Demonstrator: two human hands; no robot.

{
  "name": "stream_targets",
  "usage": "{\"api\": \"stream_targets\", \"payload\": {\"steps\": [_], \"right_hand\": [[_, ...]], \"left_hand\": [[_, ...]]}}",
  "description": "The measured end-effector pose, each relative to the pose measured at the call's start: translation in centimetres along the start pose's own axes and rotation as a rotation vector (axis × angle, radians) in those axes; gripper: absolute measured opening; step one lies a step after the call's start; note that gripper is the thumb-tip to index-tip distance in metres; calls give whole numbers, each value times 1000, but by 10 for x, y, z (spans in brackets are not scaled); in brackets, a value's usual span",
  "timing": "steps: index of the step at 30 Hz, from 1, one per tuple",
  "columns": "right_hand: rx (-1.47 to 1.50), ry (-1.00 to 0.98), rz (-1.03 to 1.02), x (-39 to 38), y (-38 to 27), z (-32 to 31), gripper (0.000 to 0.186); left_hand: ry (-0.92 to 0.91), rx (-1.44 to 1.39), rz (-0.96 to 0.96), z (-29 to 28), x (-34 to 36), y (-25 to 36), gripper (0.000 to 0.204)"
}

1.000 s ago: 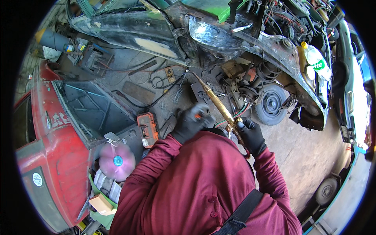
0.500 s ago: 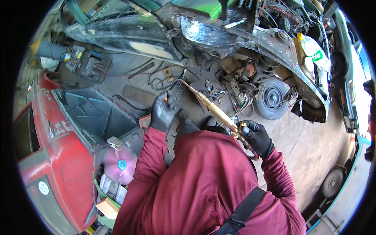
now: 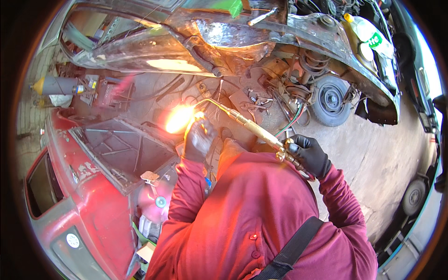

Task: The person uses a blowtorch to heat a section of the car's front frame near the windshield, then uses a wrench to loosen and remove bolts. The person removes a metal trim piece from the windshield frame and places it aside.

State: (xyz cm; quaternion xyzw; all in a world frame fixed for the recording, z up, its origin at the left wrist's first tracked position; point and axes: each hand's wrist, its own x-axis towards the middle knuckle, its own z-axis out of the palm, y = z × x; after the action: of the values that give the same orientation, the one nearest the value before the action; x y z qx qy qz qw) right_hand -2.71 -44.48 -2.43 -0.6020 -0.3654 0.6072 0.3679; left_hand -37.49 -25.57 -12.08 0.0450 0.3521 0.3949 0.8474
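My right hand point(image 3: 308, 154), in a black glove, grips the rear of a brass gas torch point(image 3: 259, 133), whose bent nozzle points left. A bright flame point(image 3: 179, 119) burns at the tip, washing out its surroundings. My left hand point(image 3: 198, 137), gloved in black, is raised just below and beside the tip, closed and blurred. What it holds is hidden by glare and blur. Red and green hoses point(image 3: 291, 119) run on the floor behind the torch.
A stripped car body point(image 3: 247, 51) spans the top, with a bottle point(image 3: 371, 37) on it and a loose wheel point(image 3: 329, 100) beneath. A red panelled body shell point(image 3: 93, 196) lies left, near a gas cylinder point(image 3: 60, 85). Hoses, plates and tools litter the floor point(image 3: 354, 172).
A flame has appeared at the torch tip. My left hand has moved up toward the nozzle from lower down. The torch stays in my right hand; the view has shifted slightly.
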Motion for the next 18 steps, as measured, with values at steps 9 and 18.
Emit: {"api": "stream_targets", "payload": {"steps": [9,18], "right_hand": [[70,67,161,16,3,6,33],[160,72,227,29,5,11,37]], "left_hand": [[-322,1253,117,79,-45,-75,29],[-593,1606,352,114,-38,-92,56]]}}
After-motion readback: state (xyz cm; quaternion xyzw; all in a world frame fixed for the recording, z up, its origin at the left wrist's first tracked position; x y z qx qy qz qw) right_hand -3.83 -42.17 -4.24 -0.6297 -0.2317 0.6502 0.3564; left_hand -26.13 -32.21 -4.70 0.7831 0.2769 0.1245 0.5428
